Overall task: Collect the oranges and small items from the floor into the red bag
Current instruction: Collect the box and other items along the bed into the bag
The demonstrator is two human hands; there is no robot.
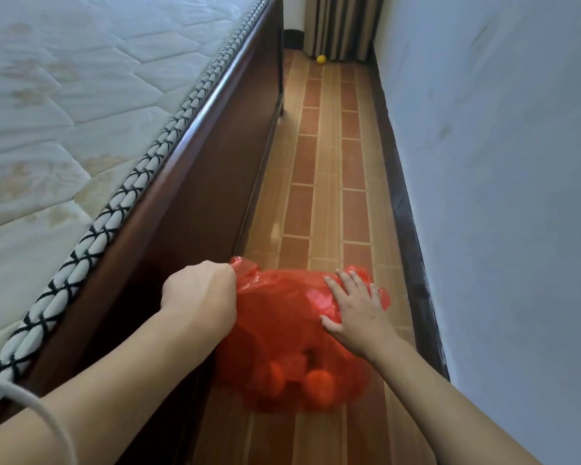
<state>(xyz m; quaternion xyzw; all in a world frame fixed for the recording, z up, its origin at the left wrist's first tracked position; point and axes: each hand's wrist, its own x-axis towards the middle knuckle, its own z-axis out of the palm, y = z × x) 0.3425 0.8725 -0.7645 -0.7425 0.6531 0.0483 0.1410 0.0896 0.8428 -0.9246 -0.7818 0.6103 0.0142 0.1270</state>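
My left hand clenches the red bag; my right hand lies flat on it. Blurred oranges, perhaps three, show through.

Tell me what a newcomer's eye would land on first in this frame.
The red bag low in the middle, oranges showing through its plastic; the left hand grips its edge, and the right hand lies flat on its top. Next, the narrow tiled floor between the bed frame and the wall, with one small yellow fruit by the far curtain.
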